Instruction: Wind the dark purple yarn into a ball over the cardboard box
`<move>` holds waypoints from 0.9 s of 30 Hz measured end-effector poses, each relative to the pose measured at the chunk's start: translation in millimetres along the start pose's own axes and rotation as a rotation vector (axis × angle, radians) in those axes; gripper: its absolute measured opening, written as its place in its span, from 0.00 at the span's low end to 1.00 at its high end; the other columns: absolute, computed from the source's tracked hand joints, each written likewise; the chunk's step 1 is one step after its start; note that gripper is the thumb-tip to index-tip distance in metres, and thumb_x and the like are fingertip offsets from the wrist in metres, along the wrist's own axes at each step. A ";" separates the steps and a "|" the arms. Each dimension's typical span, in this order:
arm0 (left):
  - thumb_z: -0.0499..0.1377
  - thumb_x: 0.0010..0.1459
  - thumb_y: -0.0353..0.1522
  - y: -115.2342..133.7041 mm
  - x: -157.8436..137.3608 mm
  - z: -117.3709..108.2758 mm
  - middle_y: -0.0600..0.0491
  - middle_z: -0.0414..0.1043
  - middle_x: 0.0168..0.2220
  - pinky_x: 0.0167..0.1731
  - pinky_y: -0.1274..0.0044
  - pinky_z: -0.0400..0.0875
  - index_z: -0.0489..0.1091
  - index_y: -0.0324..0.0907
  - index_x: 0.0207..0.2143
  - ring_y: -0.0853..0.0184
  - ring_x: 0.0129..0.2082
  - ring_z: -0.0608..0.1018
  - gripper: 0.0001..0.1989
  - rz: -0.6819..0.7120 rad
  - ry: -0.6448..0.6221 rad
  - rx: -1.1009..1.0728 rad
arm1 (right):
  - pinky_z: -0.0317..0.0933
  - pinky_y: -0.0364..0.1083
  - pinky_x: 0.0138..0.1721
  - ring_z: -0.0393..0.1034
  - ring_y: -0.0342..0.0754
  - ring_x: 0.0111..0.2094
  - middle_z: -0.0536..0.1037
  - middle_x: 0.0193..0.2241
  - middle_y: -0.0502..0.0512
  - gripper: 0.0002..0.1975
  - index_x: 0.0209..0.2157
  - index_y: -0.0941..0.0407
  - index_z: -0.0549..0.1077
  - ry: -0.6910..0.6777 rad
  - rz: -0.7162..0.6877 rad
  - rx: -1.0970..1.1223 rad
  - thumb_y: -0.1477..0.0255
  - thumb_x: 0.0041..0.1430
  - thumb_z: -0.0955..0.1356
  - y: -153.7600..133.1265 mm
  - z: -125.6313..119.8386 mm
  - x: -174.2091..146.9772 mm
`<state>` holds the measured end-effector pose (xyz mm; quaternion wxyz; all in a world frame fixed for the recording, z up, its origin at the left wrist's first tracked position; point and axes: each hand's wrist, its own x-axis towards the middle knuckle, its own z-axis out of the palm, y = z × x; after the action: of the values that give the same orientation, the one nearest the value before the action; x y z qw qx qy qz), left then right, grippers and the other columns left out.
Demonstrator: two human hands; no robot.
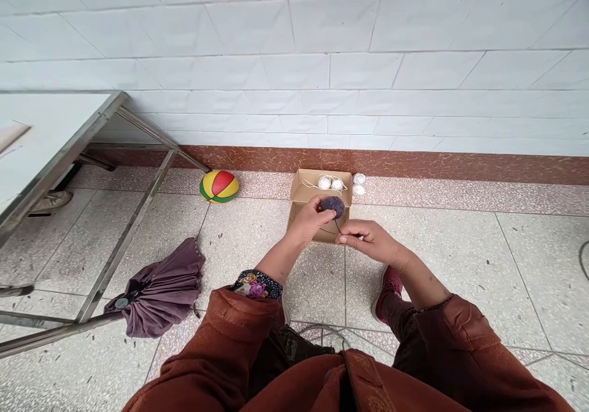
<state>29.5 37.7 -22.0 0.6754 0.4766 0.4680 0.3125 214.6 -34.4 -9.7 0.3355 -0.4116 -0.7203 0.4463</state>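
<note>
A dark purple-grey ball of yarn is held in my left hand, fingers wrapped around its side. From the ball a dark strand runs down to my right hand, where thumb and forefinger pinch it. Both hands are above an open cardboard box on the floor, hiding part of its inside. On the box's raised lid part lie two white yarn balls with loose white thread. Two more white yarn balls sit on the floor beside the box's right side.
A red, yellow and green ball rests near the wall. A folded purple umbrella lies by the metal frame of a white table on the left. A cable is on the tiled floor at right.
</note>
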 end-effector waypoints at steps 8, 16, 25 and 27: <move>0.67 0.49 0.32 3.2 -14.6 4.8 0.49 0.73 0.47 0.45 0.70 0.69 0.64 0.47 0.61 0.63 0.44 0.75 0.36 -0.030 -0.500 -0.051 | 0.63 0.47 0.38 0.70 0.48 0.32 0.77 0.29 0.52 0.13 0.32 0.53 0.75 0.468 0.150 -0.092 0.61 0.66 0.67 22.4 -14.4 3.5; 0.65 0.49 0.32 8.3 -10.3 4.1 0.48 0.74 0.48 0.36 0.78 0.64 0.72 0.42 0.50 0.67 0.41 0.74 0.24 -0.100 -0.271 -0.458 | 0.62 0.46 0.37 0.71 0.49 0.34 0.77 0.31 0.54 0.11 0.34 0.54 0.73 0.290 0.159 -0.301 0.67 0.69 0.63 38.6 -0.2 2.3; 0.63 0.49 0.31 4.0 -4.6 3.8 0.52 0.74 0.42 0.39 0.76 0.64 0.72 0.41 0.44 0.68 0.39 0.72 0.18 -0.033 -0.080 -0.042 | 0.62 0.43 0.34 0.68 0.44 0.30 0.75 0.28 0.50 0.14 0.33 0.54 0.75 0.036 -0.038 -0.026 0.62 0.70 0.66 6.2 -5.0 0.1; 0.64 0.48 0.31 2.4 -6.0 3.7 0.52 0.74 0.42 0.43 0.73 0.65 0.72 0.41 0.47 0.66 0.41 0.73 0.21 -0.026 -0.140 0.118 | 0.63 0.44 0.36 0.69 0.45 0.32 0.76 0.30 0.51 0.12 0.35 0.54 0.77 0.169 -0.031 -0.019 0.63 0.69 0.67 6.5 -8.9 0.4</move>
<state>30.8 32.0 -17.3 0.6811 0.5301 0.4435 0.2416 223.9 -29.1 -12.3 0.3980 -0.4397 -0.7000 0.3979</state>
